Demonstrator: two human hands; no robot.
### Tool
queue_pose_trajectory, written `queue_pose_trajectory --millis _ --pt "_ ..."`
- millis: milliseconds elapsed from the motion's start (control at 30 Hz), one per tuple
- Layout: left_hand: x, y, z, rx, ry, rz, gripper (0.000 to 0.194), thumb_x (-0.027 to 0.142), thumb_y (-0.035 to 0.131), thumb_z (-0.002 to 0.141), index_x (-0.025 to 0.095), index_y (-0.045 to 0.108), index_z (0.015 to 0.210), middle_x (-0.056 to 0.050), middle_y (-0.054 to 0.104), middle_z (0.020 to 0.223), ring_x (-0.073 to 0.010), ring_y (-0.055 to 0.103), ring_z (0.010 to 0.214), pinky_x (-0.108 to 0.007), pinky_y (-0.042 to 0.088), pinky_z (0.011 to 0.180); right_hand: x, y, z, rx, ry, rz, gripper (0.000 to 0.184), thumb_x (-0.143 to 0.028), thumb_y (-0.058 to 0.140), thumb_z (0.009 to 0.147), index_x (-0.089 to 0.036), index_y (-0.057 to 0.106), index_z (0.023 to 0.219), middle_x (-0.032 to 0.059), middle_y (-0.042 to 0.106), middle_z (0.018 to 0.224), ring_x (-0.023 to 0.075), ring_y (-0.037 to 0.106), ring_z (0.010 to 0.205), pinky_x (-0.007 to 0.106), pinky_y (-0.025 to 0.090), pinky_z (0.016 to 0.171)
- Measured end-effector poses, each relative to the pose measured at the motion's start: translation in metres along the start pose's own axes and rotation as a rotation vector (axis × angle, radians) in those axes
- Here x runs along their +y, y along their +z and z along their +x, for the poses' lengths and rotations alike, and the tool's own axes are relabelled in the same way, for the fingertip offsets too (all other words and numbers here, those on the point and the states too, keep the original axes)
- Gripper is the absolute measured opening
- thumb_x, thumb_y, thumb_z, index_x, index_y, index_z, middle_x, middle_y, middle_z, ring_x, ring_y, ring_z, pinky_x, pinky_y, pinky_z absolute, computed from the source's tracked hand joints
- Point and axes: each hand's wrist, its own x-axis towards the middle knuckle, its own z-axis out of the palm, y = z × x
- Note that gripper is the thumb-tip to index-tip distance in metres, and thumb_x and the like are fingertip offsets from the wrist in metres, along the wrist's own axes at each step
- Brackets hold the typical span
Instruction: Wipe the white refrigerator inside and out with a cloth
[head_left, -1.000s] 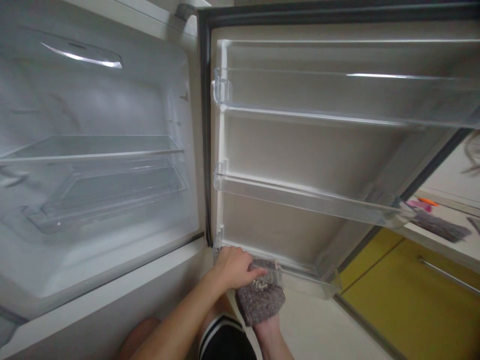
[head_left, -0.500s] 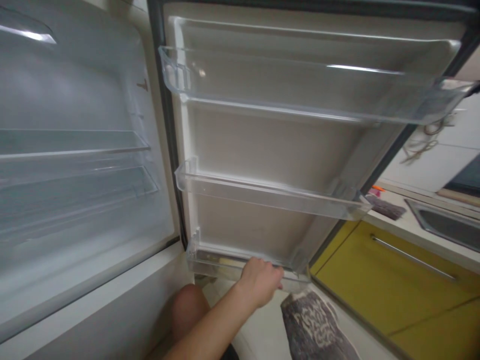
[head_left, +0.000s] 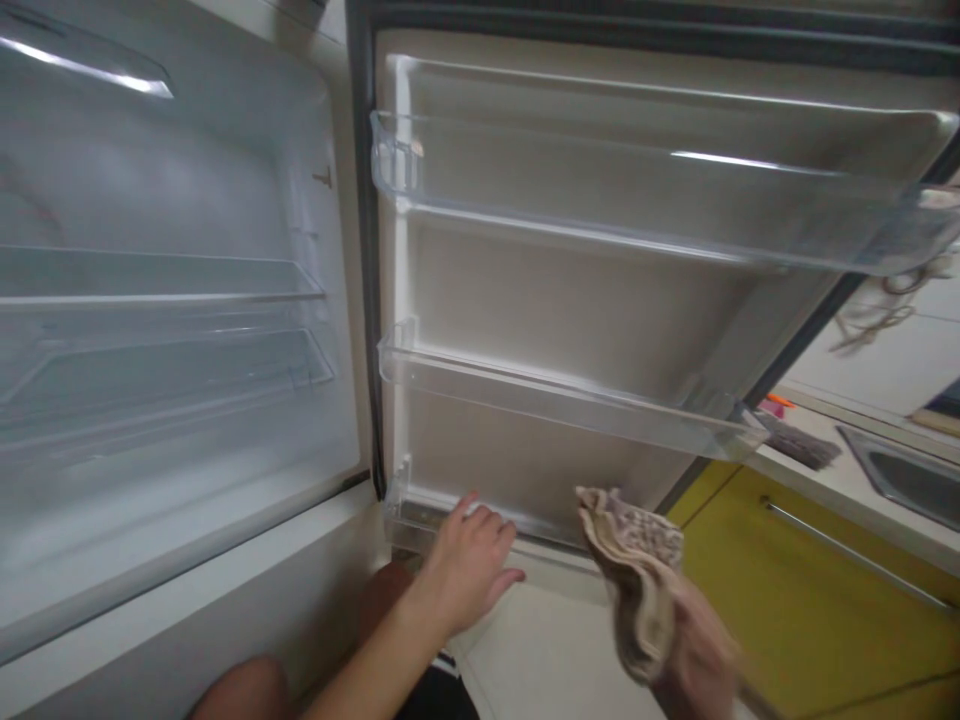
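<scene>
Above the pale tiled floor (head_left: 540,650), the right hand (head_left: 697,640) grips a folded brown-and-cream patterned cloth (head_left: 637,560), its outline blurred; the left hand (head_left: 469,570), fingers loosely spread, is near the lowest clear plastic bin (head_left: 409,535) of the open white refrigerator door (head_left: 555,300). Beyond, yellow cabinets (head_left: 825,570) support a pale desk (head_left: 814,415).

The pale worktop (head_left: 840,482) stood at right. A grey cloth (head_left: 802,442) lay on it, with a pink item (head_left: 772,408) and an orange item (head_left: 781,400) beside the cloth's left end. A metal sink (head_left: 860,463) was set into the surface, right of the cloth. The light-coloured floor (head_left: 547,650) lay beneath the lowest door shelf (head_left: 411,536).
</scene>
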Motion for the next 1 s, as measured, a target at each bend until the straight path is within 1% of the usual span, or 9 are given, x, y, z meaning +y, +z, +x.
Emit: queue_pose_trajectory --millis 100,167,267,400,567,667,767,867,1000 --pt "-0.051 -0.005 -0.042 0.18 -0.161 0.104 0.062 0.049 0.086 0.09 0.021 0.066 0.142 -0.015 0.068 0.151 -0.0367 0.06 0.144 -0.066 0.03 0.133 -0.029 0.029 0.021 -0.156 -0.18 -0.178 0.051 -0.063 0.051 0.111 -0.023 0.074 0.131 0.0102 0.076 0.112 0.0319 0.071 0.106 0.047 0.049 0.093" --pt "-0.079 -0.008 -0.065 0.218 -0.244 0.134 0.063 0.038 0.092 0.085 0.021 0.068 0.14 -0.015 0.065 0.155 -0.0382 0.057 0.147 -0.065 0.037 0.13 -0.042 0.038 0.038 -0.294 -0.285 -0.289 0.058 -0.072 0.074 0.095 -0.021 0.073 0.121 0.0083 0.075 0.103 0.0321 0.071 0.094 0.043 0.048 0.083" --pt "-0.101 -0.008 -0.083 0.195 -0.292 0.083 0.04 0.023 0.091 0.084 0.021 0.074 0.121 -0.011 0.074 0.141 -0.0341 0.062 0.143 -0.053 0.054 0.12 -0.048 0.043 0.059 -0.457 -0.353 -0.328 0.057 -0.065 0.097 0.074 -0.021 0.069 0.095 0.0043 0.071 0.088 0.0287 0.07 0.081 0.037 0.044 0.072" --pt "-0.099 -0.006 -0.081 0.173 -0.337 0.0 0.023 0.015 0.087 0.087 0.023 0.075 0.105 -0.006 0.078 0.124 -0.0306 0.06 0.147 -0.046 0.06 0.116 -0.062 0.058 0.073 -0.573 -0.406 -0.316 0.052 -0.057 0.1 0.073 -0.021 0.068 0.094 0.0029 0.071 0.088 0.0286 0.072 0.083 0.036 0.042 0.072" --pt "-0.093 -0.011 -0.075 0.14 -0.339 -0.01 0.018 0.017 0.087 0.088 0.023 0.073 0.099 -0.006 0.078 0.122 -0.0309 0.059 0.148 -0.046 0.058 0.118 -0.116 0.095 0.083 -0.592 -0.353 -0.277 0.053 -0.056 0.099 0.075 -0.02 0.069 0.099 0.0049 0.073 0.095 0.03 0.073 0.094 0.037 0.046 0.081" --pt "-0.093 -0.014 -0.077 0.124 -0.341 0.008 0.021 0.011 0.082 0.089 0.022 0.072 0.103 -0.008 0.077 0.129 -0.0302 0.057 0.15 -0.046 0.059 0.116 -0.156 0.113 0.095 -0.653 -0.372 -0.227 0.052 -0.055 0.096 0.08 -0.018 0.069 0.104 0.007 0.074 0.102 0.0299 0.073 0.101 0.037 0.048 0.084" --pt "-0.093 -0.017 -0.081 0.084 -0.358 0.024 0.035 0.001 0.075 0.086 0.023 0.07 0.112 -0.008 0.073 0.138 -0.0292 0.053 0.153 -0.044 0.063 0.111 -0.182 0.121 0.104 -0.71 -0.38 -0.18 0.05 -0.055 0.091 0.087 -0.016 0.068 0.11 0.0092 0.074 0.109 0.0314 0.073 0.107 0.038 0.051 0.089" --pt "-0.094 -0.019 -0.085 0.058 -0.359 0.029 0.049 -0.005 0.072 0.083 0.024 0.067 0.123 -0.008 0.07 0.145 -0.0272 0.049 0.157 -0.043 0.062 0.113 -0.184 0.114 0.105 -0.74 -0.318 -0.173 0.05 -0.056 0.089 0.089 -0.018 0.068 0.114 0.0096 0.074 0.112 0.0331 0.072 0.111 0.04 0.053 0.091" --pt "-0.096 -0.018 -0.087 0.067 -0.342 0.036 0.046 0.003 0.079 0.087 0.024 0.066 0.127 -0.008 0.071 0.146 -0.0278 0.048 0.158 -0.045 0.059 0.118 -0.148 0.084 0.096 -0.815 -0.135 -0.243 0.049 -0.05 0.093 0.086 -0.02 0.069 0.117 0.0094 0.076 0.113 0.0339 0.074 0.11 0.037 0.052 0.085"
